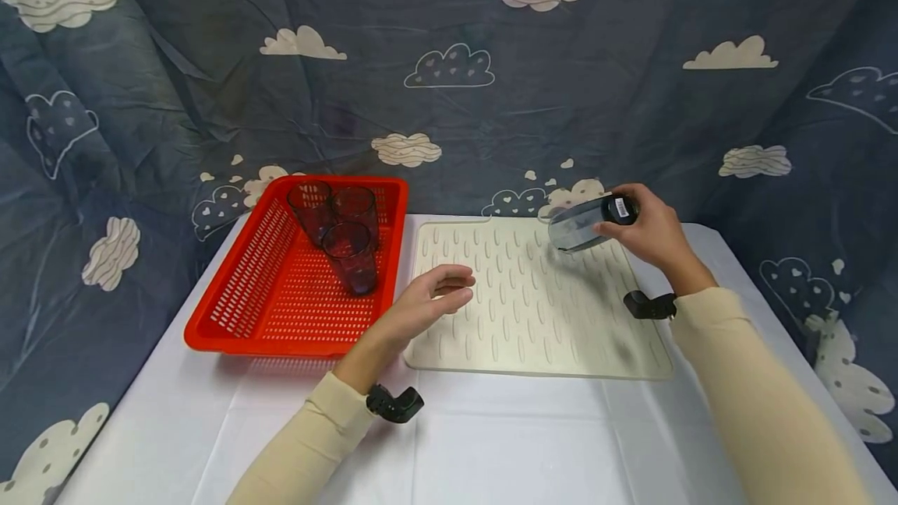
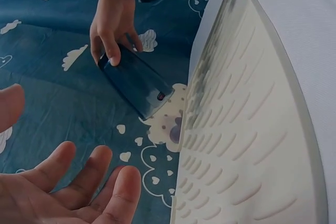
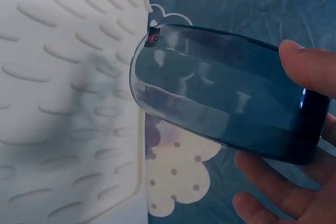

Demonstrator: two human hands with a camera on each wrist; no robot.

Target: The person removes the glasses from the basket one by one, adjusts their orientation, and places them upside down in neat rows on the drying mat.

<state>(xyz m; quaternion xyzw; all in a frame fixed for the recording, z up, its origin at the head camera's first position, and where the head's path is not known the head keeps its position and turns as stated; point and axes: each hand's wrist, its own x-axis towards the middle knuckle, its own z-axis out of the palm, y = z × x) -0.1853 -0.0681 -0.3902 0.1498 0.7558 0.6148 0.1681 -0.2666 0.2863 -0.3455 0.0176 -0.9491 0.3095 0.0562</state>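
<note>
My right hand (image 1: 655, 231) grips a blue-tinted drinking glass (image 1: 581, 226) around its thick dark base, above the far right part of a cream ridged drying mat (image 1: 519, 337). The glass is tilted, its rim pointing down and left. A small label shows near the rim of the glass (image 3: 210, 93) in the right wrist view. Over the mat's left side hovers my left hand (image 1: 424, 304), fingers loosely bent and holding nothing. In the left wrist view, that hand's fingers (image 2: 86, 174) are spread apart from the thumb.
A red perforated plastic basket (image 1: 277, 347) stands left of the mat. Inside it, three dark-tinted glasses (image 1: 351, 252) lean close together toward its right side. A white cloth covers the table (image 1: 505, 435), and a dark cloud-patterned curtain (image 1: 449, 115) hangs behind.
</note>
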